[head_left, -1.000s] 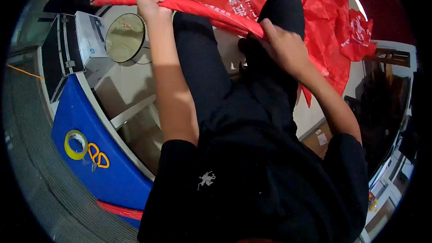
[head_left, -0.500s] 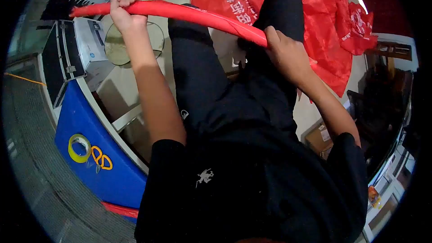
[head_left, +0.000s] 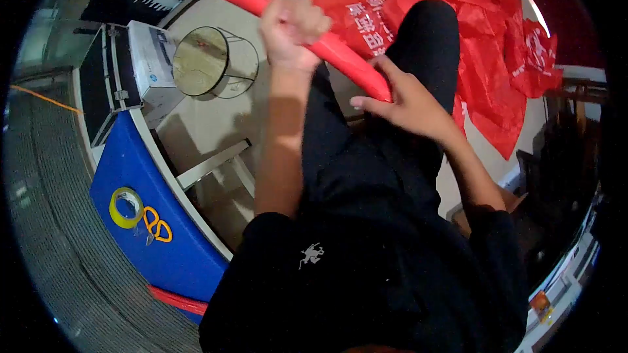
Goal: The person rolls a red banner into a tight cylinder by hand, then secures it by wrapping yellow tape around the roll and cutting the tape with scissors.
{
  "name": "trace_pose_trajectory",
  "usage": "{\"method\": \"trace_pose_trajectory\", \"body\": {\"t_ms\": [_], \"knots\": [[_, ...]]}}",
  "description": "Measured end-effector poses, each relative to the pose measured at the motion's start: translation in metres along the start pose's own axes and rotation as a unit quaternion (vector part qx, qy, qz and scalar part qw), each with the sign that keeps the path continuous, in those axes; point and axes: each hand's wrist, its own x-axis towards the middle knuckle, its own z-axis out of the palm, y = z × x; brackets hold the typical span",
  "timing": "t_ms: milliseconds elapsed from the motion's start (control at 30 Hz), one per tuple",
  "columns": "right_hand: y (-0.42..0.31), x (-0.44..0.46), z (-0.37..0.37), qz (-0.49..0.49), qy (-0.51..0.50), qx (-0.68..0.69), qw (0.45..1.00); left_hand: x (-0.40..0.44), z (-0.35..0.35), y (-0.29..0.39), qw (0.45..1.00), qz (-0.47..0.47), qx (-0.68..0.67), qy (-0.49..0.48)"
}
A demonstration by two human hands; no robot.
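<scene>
A long red roll (head_left: 353, 65), which looks like tightly rolled plastic or fabric sheet, slants from the upper left down to my lap. My left hand (head_left: 292, 29) is closed around it past its middle. At the roll's lower end my right hand (head_left: 415, 101) has thumb and fingers apart, with the end lying between them against the palm. Behind the roll a large red sheet (head_left: 484, 59) with white lettering spreads crumpled over the floor beyond my knees.
On my left, a blue surface (head_left: 131, 163) carries a roll of clear yellowish tape (head_left: 126, 208), orange-handled scissors (head_left: 157, 225) and a red rolled strip (head_left: 176, 301). Farther off stand a black case (head_left: 108, 85), a white box (head_left: 154, 62) and a round stool (head_left: 201, 61).
My left hand has slid along the red roll toward my right hand. The roll's far end has risen up and left. My right hand has loosened from its grip.
</scene>
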Motion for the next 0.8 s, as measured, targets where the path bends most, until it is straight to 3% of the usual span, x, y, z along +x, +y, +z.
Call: {"method": "trace_pose_trajectory", "body": {"t_ms": [33, 133, 167, 200, 300, 367, 400, 467, 533, 600, 633, 667, 733, 800], "knots": [[0.003, -0.005, -0.006, 0.123, -0.14, 0.252, 0.949, 0.002, -0.002, 0.012, 0.999, -0.016, -0.034, -0.017], [-0.005, -0.016, -0.005, 0.165, -0.167, 0.318, 0.919, 0.006, -0.005, 0.026, 0.998, -0.034, -0.052, -0.026], [-0.01, -0.018, 0.001, 0.115, -0.091, 0.117, 0.982, 0.006, -0.002, 0.028, 0.999, -0.035, -0.035, -0.019], [0.002, -0.017, 0.012, -0.07, 0.062, -0.194, 0.977, 0.004, 0.001, 0.026, 0.999, -0.038, -0.034, -0.017], [0.004, -0.012, 0.018, -0.018, 0.113, -0.191, 0.975, -0.001, 0.011, 0.017, 0.997, 0.016, 0.052, 0.059], [0.005, -0.004, 0.014, 0.049, 0.024, -0.077, 0.996, -0.005, 0.012, 0.02, 0.998, 0.004, 0.059, 0.039], [0.006, -0.001, 0.016, 0.035, 0.024, -0.075, 0.996, -0.004, 0.016, 0.022, 0.997, 0.013, 0.069, 0.034], [0.008, -0.004, 0.025, -0.036, 0.124, -0.13, 0.983, -0.005, 0.024, 0.019, 0.995, 0.006, 0.075, 0.063], [0.002, -0.002, 0.018, -0.058, 0.14, -0.143, 0.978, -0.004, 0.028, 0.022, 0.995, 0.016, 0.088, 0.051], [0.005, 0.003, 0.0, -0.013, -0.134, 0.08, 0.988, -0.009, 0.025, 0.026, 0.999, -0.006, 0.046, -0.004], [0.012, 0.007, -0.007, 0.018, -0.241, 0.229, 0.943, -0.01, 0.016, 0.03, 0.994, -0.037, -0.027, -0.098], [0.017, 0.012, -0.008, 0.05, -0.344, 0.368, 0.862, -0.01, 0.015, 0.033, 0.994, -0.03, -0.015, -0.105], [0.007, 0.011, 0.005, 0.132, -0.381, 0.565, 0.72, -0.012, 0.017, 0.029, 0.971, -0.091, -0.16, -0.152], [-0.004, 0.01, 0.014, 0.178, -0.416, 0.564, 0.691, -0.011, 0.011, 0.023, 0.966, -0.103, -0.176, -0.159]]}}
